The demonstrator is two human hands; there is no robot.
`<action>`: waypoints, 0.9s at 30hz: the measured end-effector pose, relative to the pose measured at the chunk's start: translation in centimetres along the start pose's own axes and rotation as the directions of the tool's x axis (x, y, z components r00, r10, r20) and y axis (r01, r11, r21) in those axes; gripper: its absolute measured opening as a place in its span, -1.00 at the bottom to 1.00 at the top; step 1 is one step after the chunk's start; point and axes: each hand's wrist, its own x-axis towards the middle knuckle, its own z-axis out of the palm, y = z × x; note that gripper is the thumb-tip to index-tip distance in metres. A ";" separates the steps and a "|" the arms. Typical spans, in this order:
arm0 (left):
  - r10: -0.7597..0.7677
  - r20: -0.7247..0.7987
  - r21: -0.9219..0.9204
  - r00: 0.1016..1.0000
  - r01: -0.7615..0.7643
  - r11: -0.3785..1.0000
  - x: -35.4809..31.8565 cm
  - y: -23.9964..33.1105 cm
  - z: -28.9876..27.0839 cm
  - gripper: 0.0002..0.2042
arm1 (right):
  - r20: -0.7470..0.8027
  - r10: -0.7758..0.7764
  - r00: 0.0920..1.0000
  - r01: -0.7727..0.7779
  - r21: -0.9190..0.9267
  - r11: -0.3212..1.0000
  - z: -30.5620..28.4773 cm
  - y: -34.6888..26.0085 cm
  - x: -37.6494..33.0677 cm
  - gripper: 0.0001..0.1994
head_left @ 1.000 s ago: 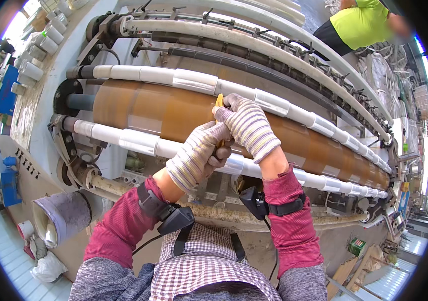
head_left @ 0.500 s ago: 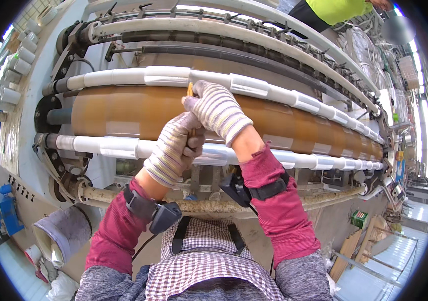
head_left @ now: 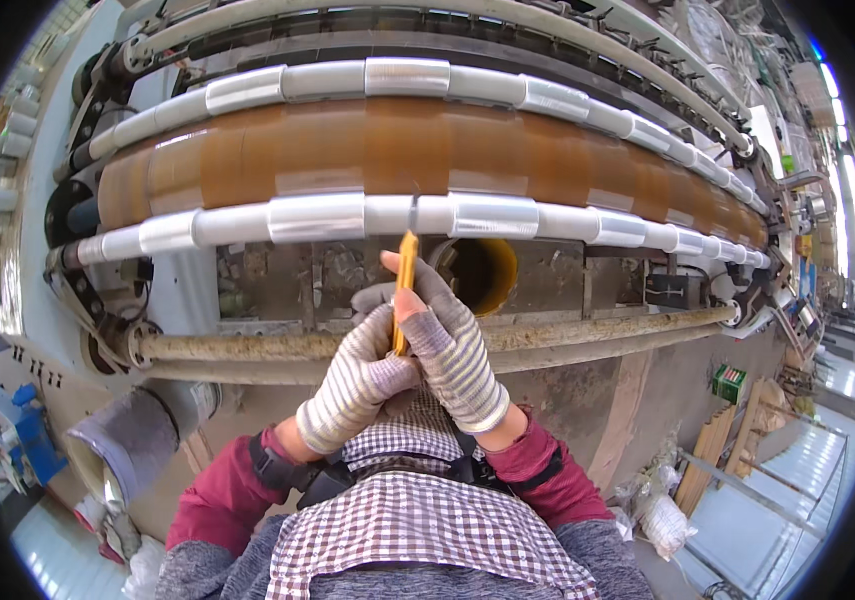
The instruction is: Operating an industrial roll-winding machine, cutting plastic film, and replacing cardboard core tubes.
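A yellow utility knife (head_left: 406, 270) points away from me, its thin dark blade up at the tip, in front of the near white roller. My right hand (head_left: 459, 365), in a striped glove with bare thumb and finger tips, closes round the handle. Against its lower end, my left hand (head_left: 352, 385), gloved too, is curled with its fingers partly hidden. The near roller (head_left: 407, 214) carries several spaced rolls of clear film (head_left: 317, 217). Behind it lies a wide brown roller (head_left: 277, 160), and beyond that a second white roller (head_left: 322, 80) with similar film rolls.
A rusty bar (head_left: 237, 347) runs across the machine's near side. Under the rollers stands a round yellow-rimmed container (head_left: 507, 275). A grey-wrapped drum (head_left: 127, 440) is at the left on the floor; wooden boards (head_left: 712, 465) and a green box (head_left: 728, 382) lie at the right.
Both hands have come back from over the rollers toward my body, with the knife. My view has shifted, so the rollers sit higher; the person in yellow-green at the far side is out of view.
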 end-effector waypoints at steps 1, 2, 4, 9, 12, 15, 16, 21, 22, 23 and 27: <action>-0.013 0.010 -0.002 1.000 0.013 1.000 0.2 -2.0 -0.3 -0.68 | -0.008 0.056 0.998 -0.056 0.028 0.998 -0.7 0.5 -1.1 -0.54; -0.047 0.028 -0.044 0.999 0.048 0.998 0.2 -2.9 -0.2 -0.69 | 0.003 0.062 0.998 -0.062 0.038 0.997 -1.4 1.1 -1.5 -0.54; -0.073 0.036 -0.085 0.997 0.075 0.993 0.5 -4.7 0.2 -0.70 | -0.076 -0.006 0.997 -0.010 -0.217 0.976 -2.8 2.1 -1.9 -0.59; 0.046 0.013 -0.266 0.999 -0.041 0.963 2.3 -7.5 2.1 -0.83 | -0.036 0.024 0.999 -0.029 -0.174 0.984 -5.8 3.7 -1.0 -0.66; 0.053 0.008 -0.288 0.999 -0.048 0.956 2.5 -8.0 2.4 -0.85 | -0.035 0.086 0.996 -0.092 -0.199 0.976 -6.1 2.6 -1.1 -0.68; 0.040 0.027 -0.317 0.999 -0.029 0.948 2.7 -7.9 2.5 -0.85 | -0.059 0.128 0.990 -0.136 -0.159 0.978 -6.3 2.7 -1.1 -0.70; 0.017 0.037 -0.295 0.999 -0.005 0.955 2.7 -7.7 2.4 -0.85 | -0.057 0.118 0.991 -0.125 -0.163 0.979 -6.4 2.9 -1.1 -0.70; 0.003 0.056 -0.295 0.998 0.014 0.955 3.0 -7.9 2.0 -0.86 | -0.077 0.122 0.990 -0.133 -0.171 0.976 -6.2 3.0 -0.8 -0.71; 0.004 0.050 -0.286 0.999 0.010 0.958 3.1 -7.8 2.0 -0.87 | -0.082 0.125 0.989 -0.138 -0.174 0.975 -6.1 2.9 -0.7 -0.71; 0.005 0.042 -0.277 0.999 0.007 0.961 3.2 -7.8 1.9 -0.87 | -0.087 0.129 0.988 -0.143 -0.177 0.974 -6.0 2.8 -0.6 -0.71; 0.021 0.061 -0.297 0.998 -0.002 0.955 3.2 -7.7 1.5 -0.88 | -0.098 0.154 0.983 -0.167 -0.138 0.976 -5.7 2.7 -0.6 -0.70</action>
